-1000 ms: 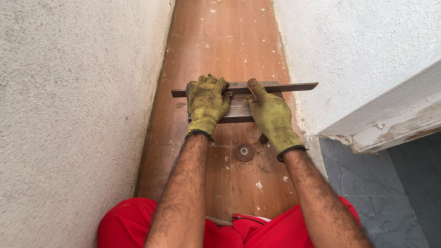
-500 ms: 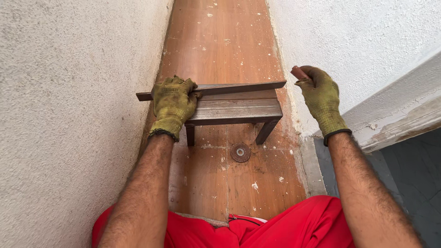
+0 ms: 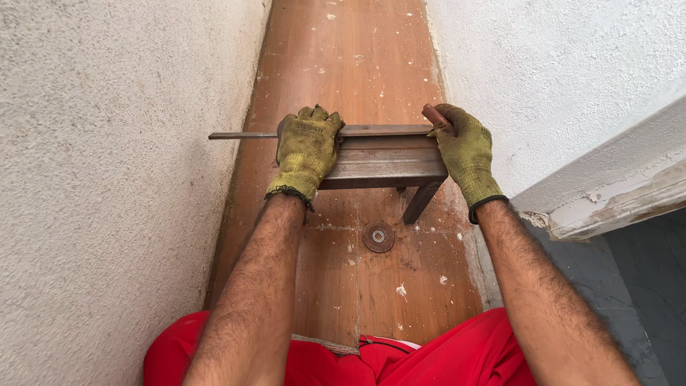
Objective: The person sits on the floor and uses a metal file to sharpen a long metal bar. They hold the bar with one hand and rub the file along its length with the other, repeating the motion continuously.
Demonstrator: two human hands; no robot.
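Here, between two rough plastered walls, the left hand (image 3: 306,151) in a yellow-green glove curls its fingers over the left part of a dark metal frame (image 3: 382,161) standing on the brown tiled floor (image 3: 357,57). The right hand (image 3: 464,151), gloved too, closes around the frame's right end. Nearer, a small round disc (image 3: 379,236) lies on the floor.

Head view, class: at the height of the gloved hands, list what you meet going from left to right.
Rough grey wall → thin flat bar's free end → left hand → metal bench top → right hand → white wall.
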